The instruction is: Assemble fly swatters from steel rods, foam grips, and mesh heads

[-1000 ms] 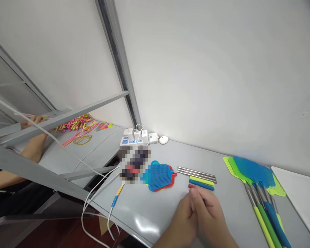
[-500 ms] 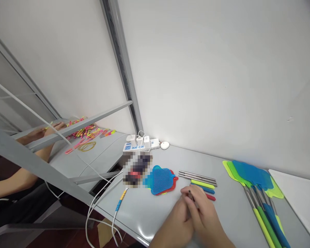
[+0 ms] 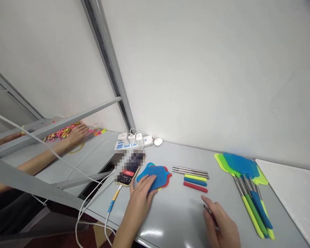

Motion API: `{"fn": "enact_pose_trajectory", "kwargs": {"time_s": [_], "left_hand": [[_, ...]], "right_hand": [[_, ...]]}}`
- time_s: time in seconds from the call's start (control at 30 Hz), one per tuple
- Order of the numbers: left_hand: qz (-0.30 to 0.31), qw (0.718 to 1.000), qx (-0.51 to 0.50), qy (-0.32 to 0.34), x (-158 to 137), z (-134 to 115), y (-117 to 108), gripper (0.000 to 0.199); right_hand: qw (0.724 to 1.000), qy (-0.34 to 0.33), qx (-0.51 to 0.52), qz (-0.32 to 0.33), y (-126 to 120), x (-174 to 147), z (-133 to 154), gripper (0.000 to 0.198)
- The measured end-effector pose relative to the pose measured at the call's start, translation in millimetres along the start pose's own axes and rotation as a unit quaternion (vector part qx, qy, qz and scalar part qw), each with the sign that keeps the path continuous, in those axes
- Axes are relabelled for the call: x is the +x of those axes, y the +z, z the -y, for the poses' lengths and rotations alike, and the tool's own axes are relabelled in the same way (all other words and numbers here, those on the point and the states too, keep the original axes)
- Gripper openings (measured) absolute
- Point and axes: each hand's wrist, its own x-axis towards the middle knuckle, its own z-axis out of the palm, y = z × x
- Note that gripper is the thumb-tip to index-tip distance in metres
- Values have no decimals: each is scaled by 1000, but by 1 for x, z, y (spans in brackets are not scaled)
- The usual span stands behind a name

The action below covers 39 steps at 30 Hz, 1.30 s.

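Observation:
My left hand (image 3: 141,196) rests on a small stack of perforated fly swatter heads, its fingers stretched over the blue head (image 3: 158,175) on top. A red head (image 3: 167,183) sticks out beneath. My right hand (image 3: 220,224), at the front of the table, is closed around a thin metal rod (image 3: 206,207), mostly hidden by the fingers. Several steel rods (image 3: 189,171) lie beyond it. Beside them are a yellow grip (image 3: 195,177), a blue grip (image 3: 195,181) and a red grip (image 3: 195,187).
Whole fly swatters (image 3: 248,193) are piled at the right, near a white sheet (image 3: 286,193). A phone (image 3: 125,177) with a charging cable and a power strip (image 3: 134,143) stand left. Past the grey frame (image 3: 88,112), another person's hand (image 3: 79,132) handles colourful bands.
My hands were together at the rod; they have parted. The left went left onto the swatter heads, the right moved right with the rod. The other person's arm reached further across.

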Motion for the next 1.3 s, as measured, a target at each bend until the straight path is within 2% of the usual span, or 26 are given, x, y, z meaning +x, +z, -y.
{"fn": "enact_pose_trajectory", "kwargs": {"time_s": [0.1,0.2,0.3,0.4,0.5,0.57,0.6,0.63,0.67,0.73,0.77,0.8,0.83,0.87,0.9,0.97,1.07,1.17,1.3], "left_hand": [[-47,998,-9,39,-3,-2,-2,31],[-117,987,-64,92,-4,-13,-7,40],[-182,966,-108,149,-5,-36,-13,50],[-191,950,-152,192,-8,-70,-12,51],[-170,936,-252,179,-14,-104,-3,45],[-174,914,-350,110,-19,-123,6,35],[-173,892,-414,55,-22,-131,10,30],[-162,857,-489,-4,-25,-138,15,30],[-135,809,-568,-65,-27,-144,19,40],[-40,685,-707,-173,-32,-154,27,62],[14,624,-752,-212,-35,-157,30,66],[61,575,-780,-241,-37,-159,32,64],[95,541,-794,-262,-39,-160,34,59],[114,521,-800,-277,-40,-161,34,54],[122,510,-801,-288,-41,-160,33,48],[103,510,-795,-312,-41,-158,26,41],[22,538,-782,-314,-37,-154,5,39],[-34,572,-774,-271,-37,-156,-18,37],[-43,578,-777,-248,-50,-172,-35,35]], "right_hand": [[1000,-15,-10,11,3,3,1,28],[999,-32,-33,10,2,7,2,27],[998,-47,-39,-11,-4,10,2,29],[993,-113,-39,0,-12,13,3,45],[981,-184,-62,23,-19,11,3,49],[979,-190,-72,10,-23,8,2,48],[980,-186,-73,-2,-25,6,2,49],[980,-182,-75,-13,-26,5,1,51],[981,-178,-80,-20,-27,3,2,51],[979,-177,-95,-27,-27,1,3,52],[978,-182,-100,-27,-27,-1,5,52],[976,-191,-104,-24,-25,-2,7,51],[974,-201,-105,-16,-23,-4,10,50],[973,-208,-105,-2,-21,-5,13,49],[972,-211,-104,19,-19,-7,17,48],[973,-199,-98,65,-18,-11,24,49],[981,-153,-72,97,-25,-17,32,57],[987,-118,-58,90,-39,-21,38,56],[989,-100,-102,45,-56,-24,55,31]]}}
